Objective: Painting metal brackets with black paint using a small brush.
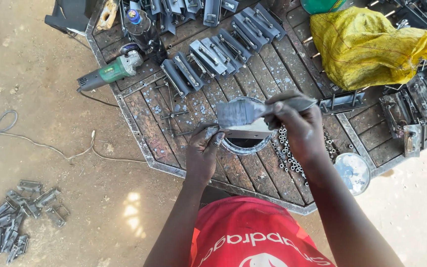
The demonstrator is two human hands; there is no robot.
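Presently, painting work is mid-cycle. Left hand (204, 148) pinches a flat metal bracket (245, 132) by one end, fingers closed on it, holding it level over the open paint tin (245, 143). Right hand (296, 123) grips a paintbrush (253, 111) by the handle, fingers wrapped round it; bristles lie on the bracket's upper face, directly above the tin. Both hands are smeared w/ grey paint.

Status, judged from layout:
- Done (approx.): rows of grey brackets (213, 57) stand leaning in series across the upper part of the desk (144, 106); they look coated, though wet vs. dry cannot be told.
- In hand: one bracket, partly covered.
- Left: a heap of similar metal pieces (13, 212) lies on the dirt floor, lower left, well apart from the desk; coated or not cannot be told.

Other items: angle grinder (109, 73) at desk's left edge, yellow sack (371, 42) upper right, tin lid (353, 172) near right forearm, loose nuts (287, 158) just beside the tin.
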